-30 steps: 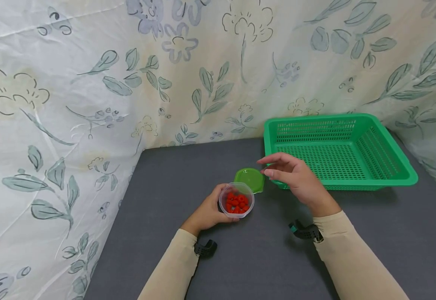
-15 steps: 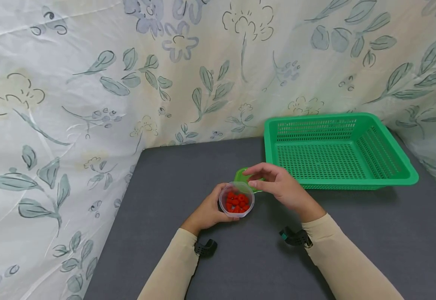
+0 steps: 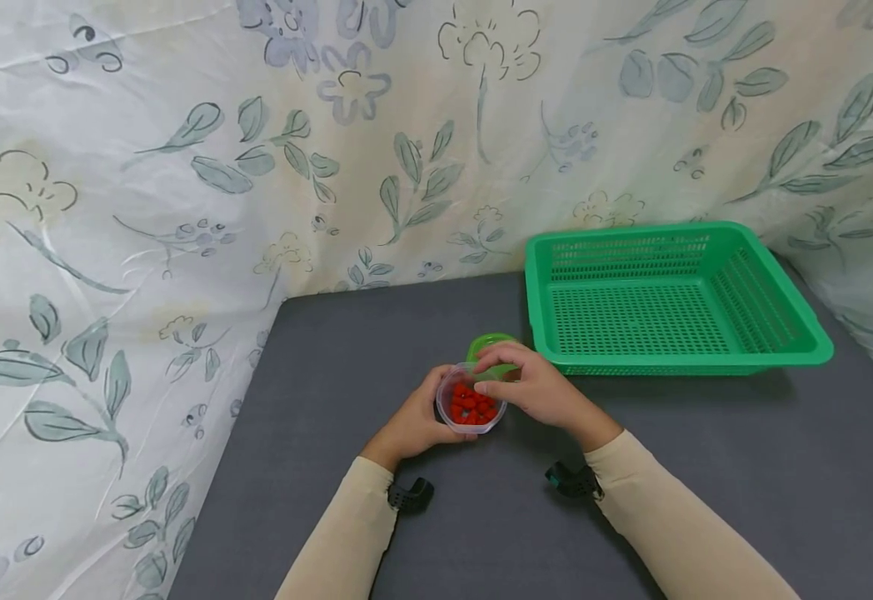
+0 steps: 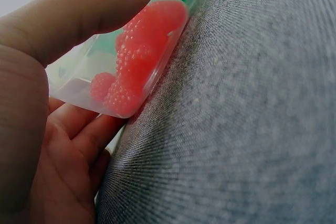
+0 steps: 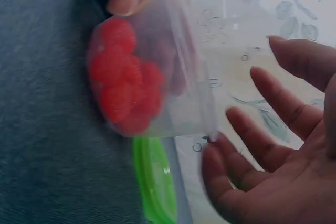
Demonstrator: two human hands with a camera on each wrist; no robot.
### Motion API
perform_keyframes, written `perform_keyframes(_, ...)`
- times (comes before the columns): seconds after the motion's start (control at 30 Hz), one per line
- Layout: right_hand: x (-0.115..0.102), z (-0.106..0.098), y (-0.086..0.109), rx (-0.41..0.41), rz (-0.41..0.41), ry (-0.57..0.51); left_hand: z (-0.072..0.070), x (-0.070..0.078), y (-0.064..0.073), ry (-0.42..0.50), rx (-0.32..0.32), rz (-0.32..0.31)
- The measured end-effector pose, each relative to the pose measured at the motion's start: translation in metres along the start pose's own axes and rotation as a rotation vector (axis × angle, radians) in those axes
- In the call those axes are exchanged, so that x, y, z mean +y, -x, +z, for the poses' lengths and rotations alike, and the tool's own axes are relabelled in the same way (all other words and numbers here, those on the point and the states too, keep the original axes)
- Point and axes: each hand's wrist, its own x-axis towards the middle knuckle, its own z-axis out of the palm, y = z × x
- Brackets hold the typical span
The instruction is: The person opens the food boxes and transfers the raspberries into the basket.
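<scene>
My left hand point(image 3: 416, 421) grips a clear plastic tub point(image 3: 448, 422), thumb on the near side and fingers around the far side. Inside the tub lie several raspberries point(image 5: 126, 77), seen through its wall in both wrist views. Just over the tub's right rim hovers my right hand point(image 3: 532, 385), its fingers spread and slightly bent with nothing between them. The right wrist view has those fingers point(image 5: 283, 100) at the tub's open mouth. A green lid point(image 3: 491, 340) lies on the table behind the tub, partly hidden by the right hand.
A green perforated basket point(image 3: 676, 360) stands at the back right of the dark grey table point(image 3: 376, 333). A floral cloth point(image 3: 406, 100) hangs behind the table and along its left side. Black bands are on both wrists.
My right hand has moved left from beside the basket, passing over the lid to the tub's rim. The left hand and the tub have stayed in place.
</scene>
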Motion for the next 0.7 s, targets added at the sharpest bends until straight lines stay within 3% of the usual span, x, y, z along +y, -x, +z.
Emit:
perform_keyframes(0.23, 0.018, 0.007, -0.003, 0.015, 0.021, 0.154, 0.0, -0.002, 0.001, -0.016, 0.004, 0.005)
perform_keyframes(0.4, 0.025, 0.011, -0.002, 0.019, 0.065, 0.329, 0.0, -0.003, 0.0, -0.02, -0.002, 0.009)
perform_keyframes(0.7, 0.014, 0.025, -0.001, -0.011, 0.149, 0.617, 0.0, -0.003, -0.001, -0.013, -0.012, 0.057)
